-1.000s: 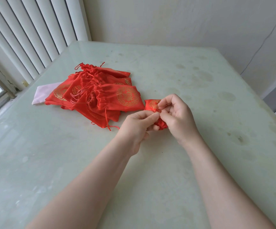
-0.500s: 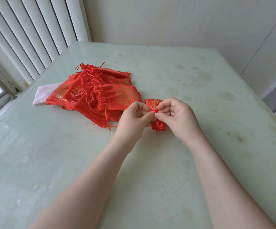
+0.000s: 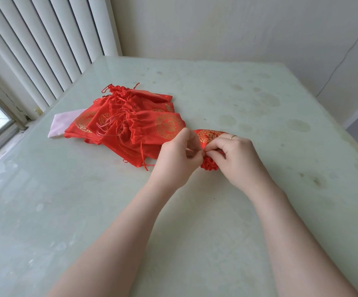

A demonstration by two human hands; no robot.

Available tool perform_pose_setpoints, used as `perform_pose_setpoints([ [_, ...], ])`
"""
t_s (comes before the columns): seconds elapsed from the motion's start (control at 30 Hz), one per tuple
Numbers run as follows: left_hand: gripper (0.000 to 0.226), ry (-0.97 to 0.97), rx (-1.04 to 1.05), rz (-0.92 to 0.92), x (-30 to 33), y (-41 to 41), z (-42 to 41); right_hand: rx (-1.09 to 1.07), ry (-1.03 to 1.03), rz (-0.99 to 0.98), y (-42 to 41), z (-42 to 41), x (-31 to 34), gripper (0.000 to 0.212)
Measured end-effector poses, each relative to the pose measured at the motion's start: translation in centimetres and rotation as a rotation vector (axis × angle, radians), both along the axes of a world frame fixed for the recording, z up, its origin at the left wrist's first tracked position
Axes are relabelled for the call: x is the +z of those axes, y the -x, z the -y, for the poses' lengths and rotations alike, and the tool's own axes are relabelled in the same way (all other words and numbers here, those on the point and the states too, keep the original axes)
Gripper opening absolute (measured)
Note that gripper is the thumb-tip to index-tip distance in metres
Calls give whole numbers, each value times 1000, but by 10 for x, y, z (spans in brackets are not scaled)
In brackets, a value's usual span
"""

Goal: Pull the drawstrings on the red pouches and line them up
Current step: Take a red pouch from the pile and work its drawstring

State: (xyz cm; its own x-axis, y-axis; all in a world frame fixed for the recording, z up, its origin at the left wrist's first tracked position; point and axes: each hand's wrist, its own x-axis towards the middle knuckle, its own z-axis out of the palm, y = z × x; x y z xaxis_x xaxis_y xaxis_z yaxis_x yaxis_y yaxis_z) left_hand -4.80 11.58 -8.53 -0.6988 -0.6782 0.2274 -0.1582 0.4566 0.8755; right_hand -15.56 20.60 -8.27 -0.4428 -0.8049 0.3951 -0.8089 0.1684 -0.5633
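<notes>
I see my left hand [image 3: 179, 156] and right hand [image 3: 235, 156] pinching the gathered neck of one red pouch [image 3: 209, 137] on the surface [image 3: 259, 116], just right of the pouch pile [image 3: 131, 123]. Its contents and drawstring are hidden behind my fingers [image 3: 213, 152].
</notes>
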Motion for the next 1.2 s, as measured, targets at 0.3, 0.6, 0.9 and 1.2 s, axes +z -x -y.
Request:
perform_pose_setpoints([
  [0.3, 10, 353, -9, -35, -13, 3, 1, -47, -94, 565, -2, 0, 1, 22],
  [0.6, 4, 229, -42, -60, -13, 6, -5, -78, -39, 960, 0, -3, 5, 23],
  [0.9, 7, 321, -47, 16, -16, 6, -3, -56, -43, 998, 1, -4, 7, 21],
  [1.2, 7, 250, 98, 90, -11, 8, 8, -192, 164, 934, 14, -6, 8, 32],
])
